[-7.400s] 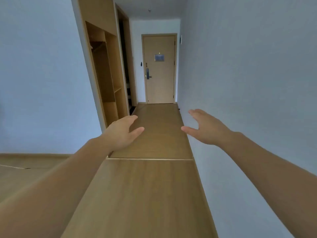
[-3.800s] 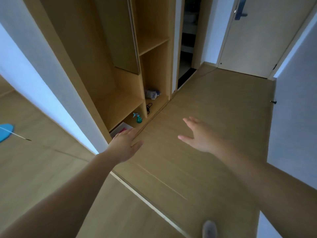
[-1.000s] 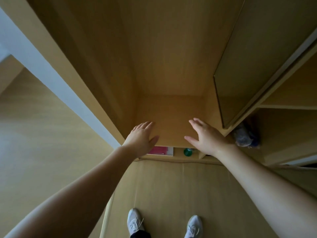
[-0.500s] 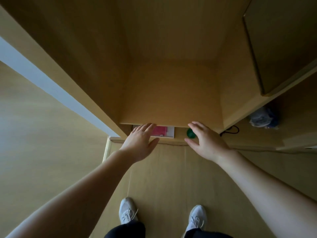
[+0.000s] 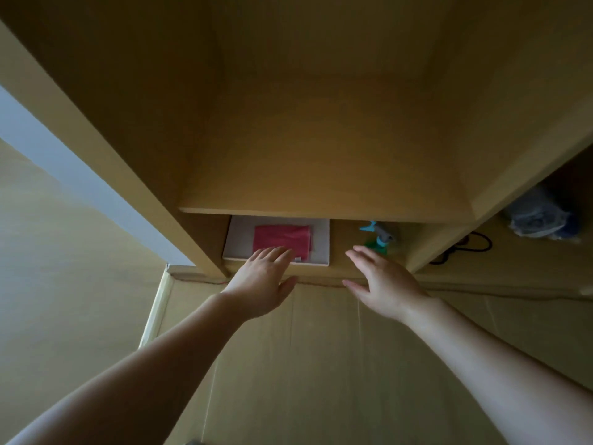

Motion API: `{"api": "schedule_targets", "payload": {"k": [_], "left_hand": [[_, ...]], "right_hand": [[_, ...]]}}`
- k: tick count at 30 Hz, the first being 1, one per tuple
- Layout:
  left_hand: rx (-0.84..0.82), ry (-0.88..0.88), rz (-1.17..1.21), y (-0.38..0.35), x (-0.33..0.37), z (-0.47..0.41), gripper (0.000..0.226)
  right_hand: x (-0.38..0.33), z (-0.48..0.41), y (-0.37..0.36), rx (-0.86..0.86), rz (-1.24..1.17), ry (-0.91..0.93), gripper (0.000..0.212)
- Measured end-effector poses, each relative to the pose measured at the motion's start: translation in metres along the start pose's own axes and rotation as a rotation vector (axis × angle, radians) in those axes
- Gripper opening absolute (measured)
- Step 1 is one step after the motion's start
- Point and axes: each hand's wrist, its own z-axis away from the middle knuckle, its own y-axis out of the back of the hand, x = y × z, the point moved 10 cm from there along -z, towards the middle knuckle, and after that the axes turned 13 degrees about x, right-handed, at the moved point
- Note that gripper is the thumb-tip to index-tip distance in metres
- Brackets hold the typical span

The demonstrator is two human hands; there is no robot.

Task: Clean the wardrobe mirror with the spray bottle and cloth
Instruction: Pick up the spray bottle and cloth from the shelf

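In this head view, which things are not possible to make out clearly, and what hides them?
- Spray bottle: head view, only blue trigger and green top show; the right hand covers the lower body.
- Red cloth: head view, the left hand covers its near edge; contact unclear.
- Bag at right: head view, dim and blurred; contents unreadable.
- Mirror: outside the frame.

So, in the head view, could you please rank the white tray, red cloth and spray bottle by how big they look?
Largest: white tray.
Then: red cloth, lying on it.
Smallest: spray bottle, seen mostly from above.
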Motion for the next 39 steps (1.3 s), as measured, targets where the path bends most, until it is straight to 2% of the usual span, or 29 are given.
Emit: {"api": "schedule_targets", "payload": {"k": [7, 16, 21, 30, 39], "left_hand": [[0.072, -0.107, -0.012, -0.068, -0.01, -0.029, 0.056], [0.195, -0.149, 0.052, -0.085, 0.001, -0.041, 0.053], [0.219, -0.184, 0.028, -0.096, 0.003, -0.043, 0.052], [0.243, -0.225, 0.004, -0.102, 0.007, -0.046, 0.053], [0.213, -0.233, -0.025, -0.107, 0.003, -0.037, 0.055]], "right_hand": [[0.04, -0.018, -0.06, 0.063, 0.13, 0.049, 0.066], [0.083, -0.014, -0.078, 0.066, 0.255, -0.02, 0.063], [0.11, -0.036, -0.076, 0.202, 0.307, -0.08, 0.06], [0.164, -0.065, -0.079, 0.298, 0.303, -0.263, 0.069], [0.178, -0.068, -0.079, 0.391, 0.229, -0.342, 0.054]]}}
